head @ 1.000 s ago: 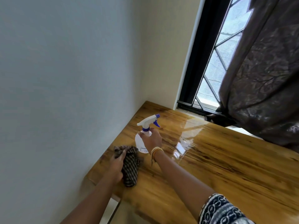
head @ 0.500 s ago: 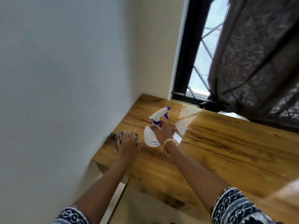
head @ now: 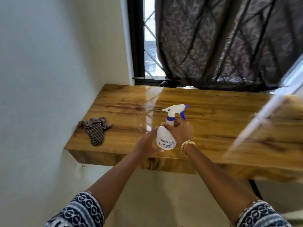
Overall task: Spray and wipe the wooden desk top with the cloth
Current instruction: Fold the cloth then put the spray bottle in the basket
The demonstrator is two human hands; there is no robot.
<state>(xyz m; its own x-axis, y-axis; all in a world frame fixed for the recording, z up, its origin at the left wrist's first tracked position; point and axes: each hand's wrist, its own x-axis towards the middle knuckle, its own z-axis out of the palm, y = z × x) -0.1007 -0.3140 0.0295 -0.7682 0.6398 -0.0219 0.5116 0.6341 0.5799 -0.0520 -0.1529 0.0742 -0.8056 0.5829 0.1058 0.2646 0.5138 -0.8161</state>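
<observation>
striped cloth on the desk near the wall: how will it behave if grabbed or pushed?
The striped cloth lies crumpled in soft folds, so it is probably floppy and will sag and drape when lifted. It looks thin, likely light. The wooden desk top is glossy, so a push would probably slide or bunch it rather than roll it.

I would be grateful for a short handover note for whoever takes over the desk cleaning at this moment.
Right hand: grips the spray bottle at its neck, nozzle pointing right across the desk top.
Left hand: open, holds nothing, fingers straight beside the bottle's body.
Cloth: lies crumpled on the desk's left end, near the wall, apart from both hands.
Done: bottle in hand; whether any spray has landed I cannot tell, as the top is glossy.
Left: spray the top, pick up the cloth, wipe.
</observation>
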